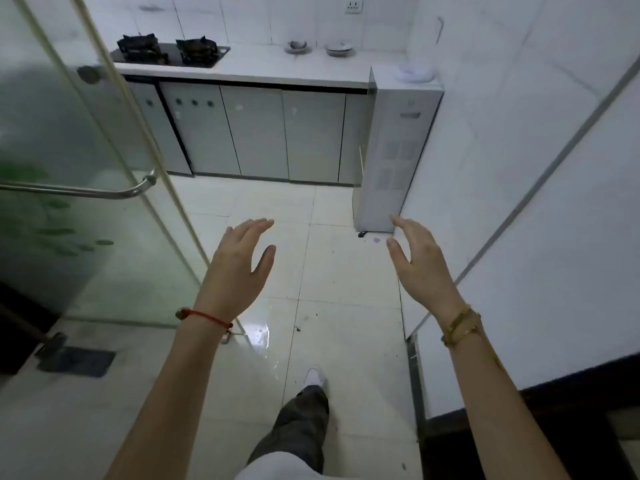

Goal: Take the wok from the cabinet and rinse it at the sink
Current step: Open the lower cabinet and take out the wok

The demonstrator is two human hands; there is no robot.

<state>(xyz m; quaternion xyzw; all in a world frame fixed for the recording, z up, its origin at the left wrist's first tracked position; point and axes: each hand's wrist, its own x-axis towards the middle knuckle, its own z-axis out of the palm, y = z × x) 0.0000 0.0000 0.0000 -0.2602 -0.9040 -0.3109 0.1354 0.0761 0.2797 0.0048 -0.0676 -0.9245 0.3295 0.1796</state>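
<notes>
Kitchen cabinets (256, 133) fill upper centre; I see no wok, presumably behind those doors. My left hand (239, 268) and right hand (420, 268) reach forward, fingers spread, empty. Wet-looking floor (346, 306) could cause a slip.

We hold both bare forearms out ahead of us, raised and roughly parallel. Our left hand (239, 261) is open, fingers straight and close together, thumb spread to the side, palm turned inward toward the other hand. Our right hand (417, 258) mirrors it, fingers extended, thumb apart, palm facing left. The two hands are well apart and grip nothing. A red string bracelet (204, 316) circles our left wrist; a gold bracelet (460, 328) sits on our right wrist.
</notes>
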